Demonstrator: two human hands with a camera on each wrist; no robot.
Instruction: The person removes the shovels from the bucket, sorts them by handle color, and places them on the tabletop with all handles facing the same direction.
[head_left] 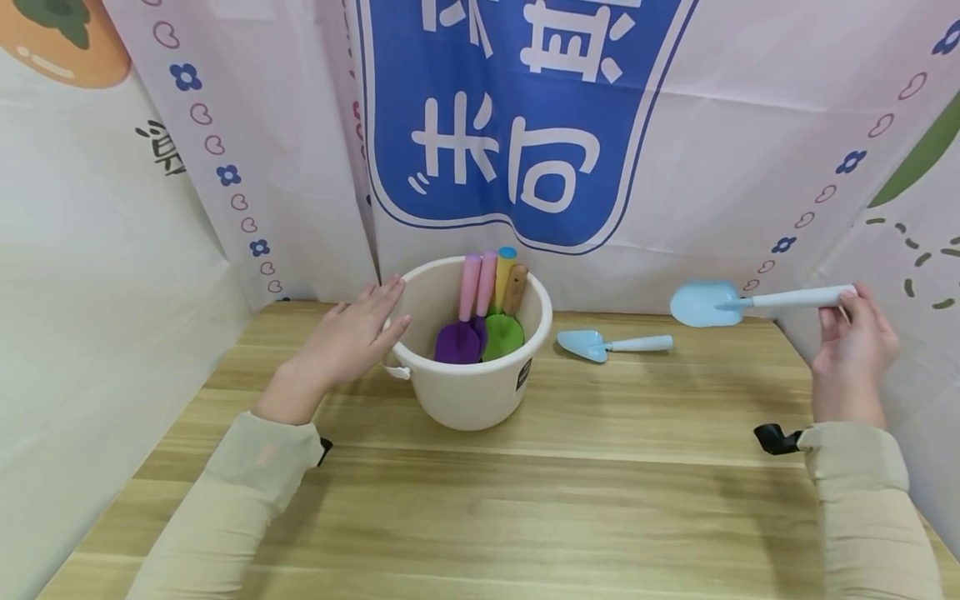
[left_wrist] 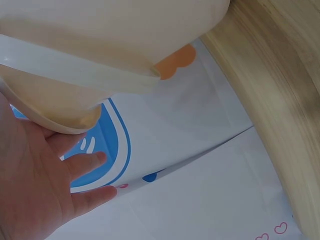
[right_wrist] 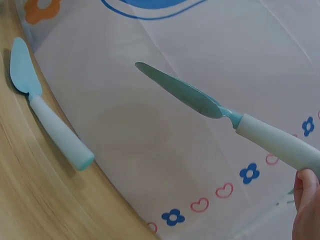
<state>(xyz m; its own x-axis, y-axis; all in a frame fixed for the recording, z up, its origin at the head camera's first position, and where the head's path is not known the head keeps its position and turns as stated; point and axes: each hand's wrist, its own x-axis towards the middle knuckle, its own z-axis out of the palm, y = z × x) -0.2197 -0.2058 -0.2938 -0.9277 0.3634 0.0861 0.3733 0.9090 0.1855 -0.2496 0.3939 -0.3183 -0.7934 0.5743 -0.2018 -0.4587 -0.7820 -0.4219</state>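
My right hand (head_left: pixel 855 358) pinches the end of the pale handle of a light-blue trowel (head_left: pixel 707 303), held up off the table with its blade pointing left. My left hand (head_left: pixel 352 329) rests its straight fingers on the left rim of a cream bucket (head_left: pixel 468 400). In the left wrist view the fingers of that hand (left_wrist: pixel 45 175) are spread along the bucket's rim. Inside the bucket stand a purple trowel (head_left: pixel 457 342) with a pink handle, a second pink handle (head_left: pixel 486 283), a green trowel blade (head_left: pixel 502 335), a yellow handle (head_left: pixel 504 279) and a wooden handle (head_left: pixel 515 290).
A second light-blue trowel (head_left: pixel 585 344) lies on the wooden table (head_left: pixel 480 517), right of the bucket near the back edge. Behind the table hangs a white printed cloth (head_left: pixel 720 167) with a blue sign. Pale cloth (head_left: pixel 90 292) also hangs at the left side.
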